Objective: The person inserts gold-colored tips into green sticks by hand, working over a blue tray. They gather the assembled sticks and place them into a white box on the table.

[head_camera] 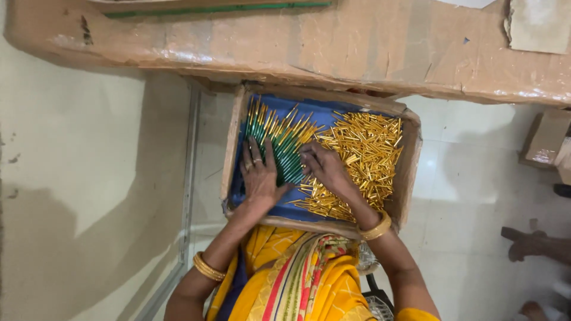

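Pale tiled floor (476, 178) and a taped cardboard-covered bench edge (357, 47) frame a shallow cardboard tray (233, 148) lined in blue, seen from above. Within the tray, green-and-gold sticks (282, 142) lie fanned side by side at the left, their gold tips pointing away from the person; this parallel lay appears to keep sorted pieces separate from the loose gold pieces (363, 154) heaped in disorder at the right. Left hand (260, 175), fingers spread and palm down, rests on the near end of the green fan, seemingly pinning it so the row does not scatter. Right hand (324, 169) lies curled at the border between fan and heap, fingertips bent toward the green sticks; whether it pinches a piece cannot be told. Gold bangles (376, 227) circle both wrists, and yellow patterned cloth (297, 279) covers the lap beneath the tray. At far right, another person's foot (526, 244) rests on the floor, well apart.
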